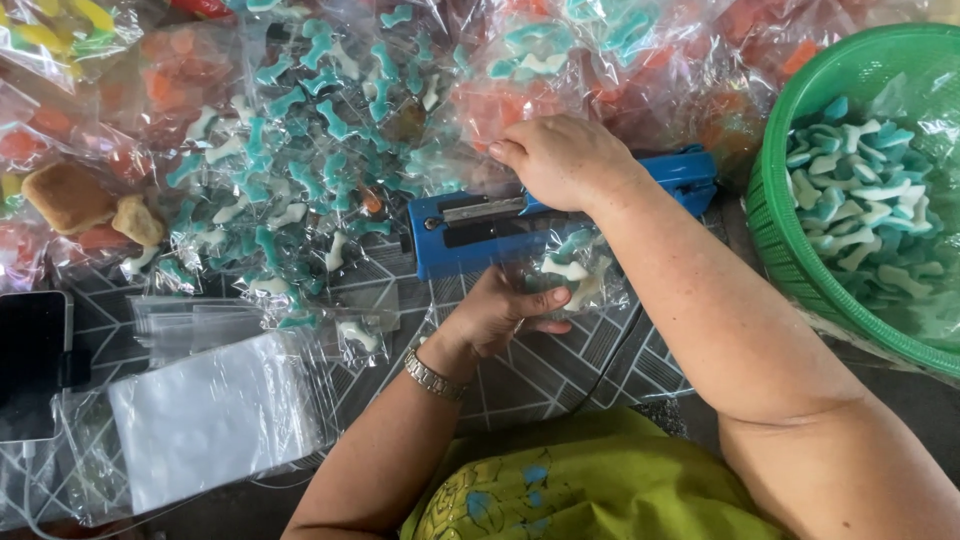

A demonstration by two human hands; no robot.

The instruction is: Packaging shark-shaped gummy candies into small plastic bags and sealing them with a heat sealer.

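at the blue sealer [560, 205], right hand [560, 160] pressing its bar, left hand [500, 315] gripping candy bag [575, 270], green basket [780, 200] of candies

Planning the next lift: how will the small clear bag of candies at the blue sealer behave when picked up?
The clear bag will probably flop and sag, since its thin film crumples in the left hand. It looks light, holding only a few gummy pieces. The glossy plastic may be slippery, so gripping near the candies seems safer than near the blue sealer.
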